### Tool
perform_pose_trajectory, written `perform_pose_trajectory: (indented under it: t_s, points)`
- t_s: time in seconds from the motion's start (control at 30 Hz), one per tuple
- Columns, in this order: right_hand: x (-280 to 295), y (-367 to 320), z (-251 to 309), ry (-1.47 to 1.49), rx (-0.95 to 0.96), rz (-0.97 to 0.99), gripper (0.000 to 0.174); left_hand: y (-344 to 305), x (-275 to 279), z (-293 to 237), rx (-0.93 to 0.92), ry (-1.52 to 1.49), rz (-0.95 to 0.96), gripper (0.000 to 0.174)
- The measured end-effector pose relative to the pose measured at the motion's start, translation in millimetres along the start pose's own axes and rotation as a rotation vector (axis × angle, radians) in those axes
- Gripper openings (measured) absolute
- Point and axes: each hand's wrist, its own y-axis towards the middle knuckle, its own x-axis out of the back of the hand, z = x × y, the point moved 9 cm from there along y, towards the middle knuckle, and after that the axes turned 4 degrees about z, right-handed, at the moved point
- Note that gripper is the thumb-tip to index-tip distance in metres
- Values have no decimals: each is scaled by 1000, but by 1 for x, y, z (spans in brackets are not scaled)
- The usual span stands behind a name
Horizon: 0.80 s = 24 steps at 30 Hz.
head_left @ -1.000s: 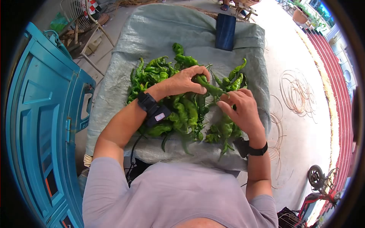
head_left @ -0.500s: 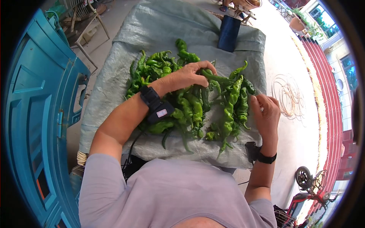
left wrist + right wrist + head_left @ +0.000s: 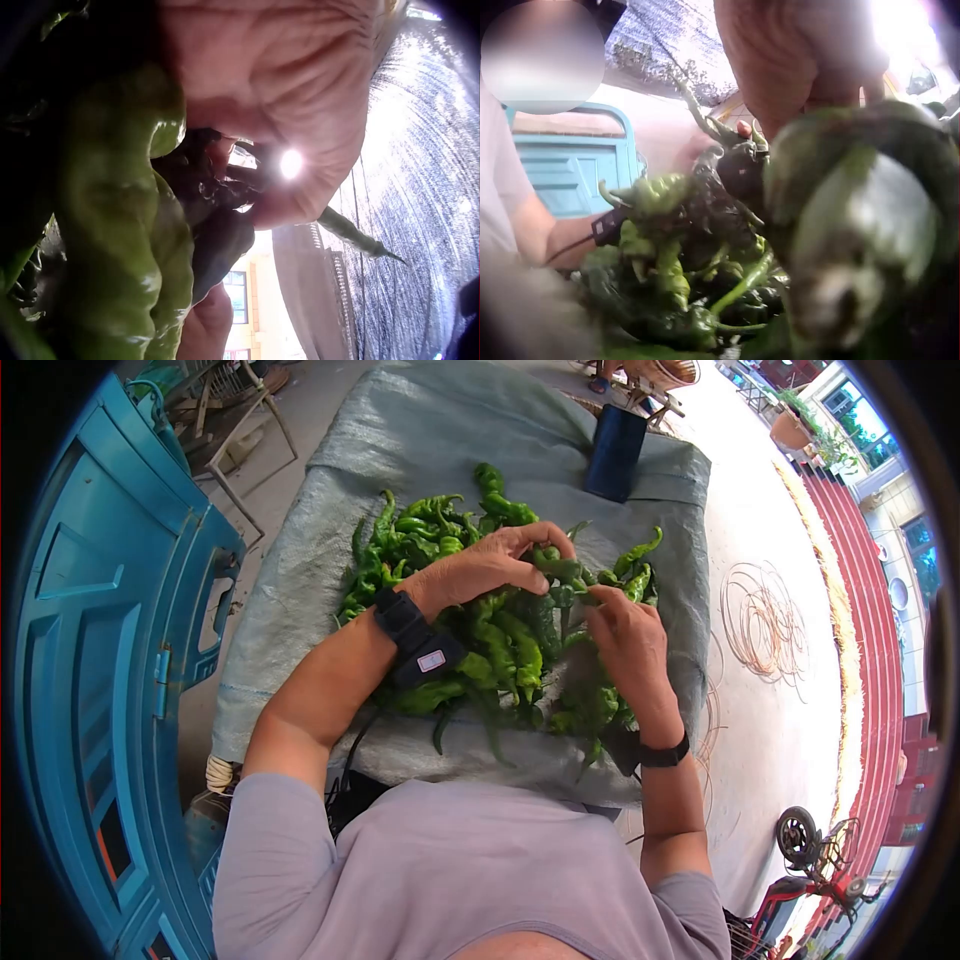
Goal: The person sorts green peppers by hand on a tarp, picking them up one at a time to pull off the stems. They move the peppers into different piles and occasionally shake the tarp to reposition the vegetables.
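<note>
My left hand (image 3: 490, 565) reaches over a heap of green peppers (image 3: 505, 645) and grips a green pepper (image 3: 562, 570) between thumb and fingers. At the pepper's right end, my right hand (image 3: 632, 650) pinches with thumb and fingertips. In the left wrist view, the left palm (image 3: 277, 82) arches over a dark pepper (image 3: 225, 244), and a finger of the right hand (image 3: 210, 322) meets it from below. Pale wrinkled peppers (image 3: 112, 217) hang close to that camera. A large blurred pepper (image 3: 855, 225) fills the right wrist view's right side, below the right hand (image 3: 795, 52).
A second group of peppers (image 3: 600, 710) lies under the right forearm. The grey-green woven sheet (image 3: 370, 425) covers the table, with a dark blue flat object (image 3: 615, 452) near its far edge. A blue door (image 3: 90, 660) stands at left; coiled wire (image 3: 765, 615) lies at right.
The right hand first worked at a long pepper beside the left hand, swung right past the second group, then came back to the left hand. The left hand stayed nearly in place.
</note>
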Motion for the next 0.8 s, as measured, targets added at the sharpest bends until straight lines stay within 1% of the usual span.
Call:
perform_pose_trajectory:
  t_s: [0.07, 0.17, 0.2, 0.3, 0.33, 0.43, 0.47, 0.57, 0.67, 0.77, 0.8]
  points:
    - [10, -7, -3, 16, -57, -11, 21, -1, -1, 1, 13, -13, 7, 35]
    - [27, -20, -21, 31, -185, -55, 20, -2, -4, -2, 5, -114, 18, 35]
    - [34, -24, -25, -3, -201, -66, 19, -2, -2, -2, -8, -75, 13, 36]
    - [55, -35, -45, -57, -279, -207, 18, 0, -5, -1, 18, -50, 47, 35]
    - [60, -36, -46, -199, -270, -226, 21, -1, -6, -1, 32, -36, 53, 35]
    - [66, -26, -42, -144, -167, -311, 27, 0, -10, 0, 59, 1, 77, 34]
    - [60, -19, -39, -1, -183, -253, 32, 1, -12, -1, 53, 13, 89, 34]
    - [27, 3, -25, 493, -230, -83, 35, 3, -16, -2, 45, 36, 105, 35]
    - [2, 23, -2, 740, -157, 55, 30, 1, -15, 4, 75, 5, 111, 36]
    - [-11, 31, 5, 1005, -96, 106, 23, 0, -12, 11, 79, -44, 105, 35]
    - [-11, 30, 5, 1055, -102, 73, 16, 1, -12, 12, 72, -60, 102, 34]
